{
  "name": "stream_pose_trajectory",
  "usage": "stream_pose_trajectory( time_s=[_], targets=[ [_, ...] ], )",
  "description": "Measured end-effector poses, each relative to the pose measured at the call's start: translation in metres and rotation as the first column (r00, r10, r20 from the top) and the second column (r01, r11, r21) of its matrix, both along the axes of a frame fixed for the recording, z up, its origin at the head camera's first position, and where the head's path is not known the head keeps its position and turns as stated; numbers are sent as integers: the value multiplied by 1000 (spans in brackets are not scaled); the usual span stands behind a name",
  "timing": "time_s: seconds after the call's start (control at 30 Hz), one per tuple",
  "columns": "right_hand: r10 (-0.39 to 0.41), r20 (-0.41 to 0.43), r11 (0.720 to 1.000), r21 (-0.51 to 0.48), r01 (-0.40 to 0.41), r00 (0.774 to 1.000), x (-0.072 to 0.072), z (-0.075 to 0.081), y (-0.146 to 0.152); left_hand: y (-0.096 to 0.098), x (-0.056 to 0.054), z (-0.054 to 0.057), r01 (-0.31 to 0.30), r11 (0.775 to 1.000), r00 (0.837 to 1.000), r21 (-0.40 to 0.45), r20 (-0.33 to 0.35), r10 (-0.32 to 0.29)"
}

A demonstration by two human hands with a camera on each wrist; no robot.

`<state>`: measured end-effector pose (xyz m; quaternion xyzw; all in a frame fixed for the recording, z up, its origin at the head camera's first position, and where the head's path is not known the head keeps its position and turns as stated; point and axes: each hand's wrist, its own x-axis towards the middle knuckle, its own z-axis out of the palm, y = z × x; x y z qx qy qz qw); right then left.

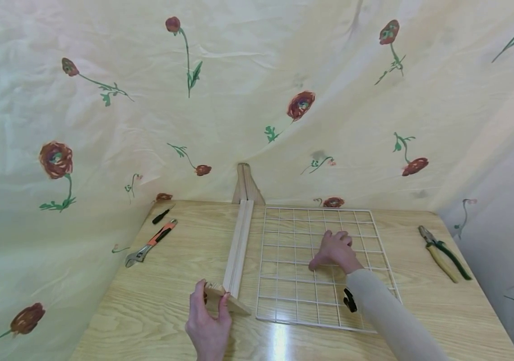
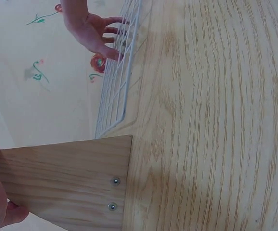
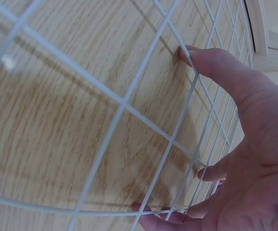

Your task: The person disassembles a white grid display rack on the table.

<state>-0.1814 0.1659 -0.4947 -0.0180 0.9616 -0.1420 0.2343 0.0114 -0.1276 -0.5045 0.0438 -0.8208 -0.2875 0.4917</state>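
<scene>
My left hand pinches the top of an upright wooden end board, thumb on one side and fingers on the other. Two screw heads show on this board's outer face. It stands at the near end of a long pale wooden rail, which runs away from me to another upright end board by the cloth. To the right lies a white wire grid. Over its middle my right hand has its fingers spread, with thumb and fingertips at the wires, some reaching through the openings.
On the left of the wood-grain table lie an adjustable wrench with orange-black handle and a small black-handled screwdriver. Pliers lie at the right. A flowered cloth hangs behind and at the sides.
</scene>
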Motion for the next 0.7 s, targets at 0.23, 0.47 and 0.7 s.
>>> stream_pose_trajectory(
  time_s=[0.23, 0.47, 0.7],
  targets=[
    [-22, 18, 1000, -11, 23, 1000, -1, 0, 0, 0, -1, -1, -2, 1000, 1000, -2, -9, 2],
    [-25, 27, 1000, -8, 26, 999, -1, -2, 0, 0, 0, 0, -2, 1000, 1000, -5, -8, 2],
    [-27, 36, 1000, -11, 27, 999, -1, -2, 0, 1, 1, 2, 7, 1000, 1000, -3, 4, -7]
  ],
)
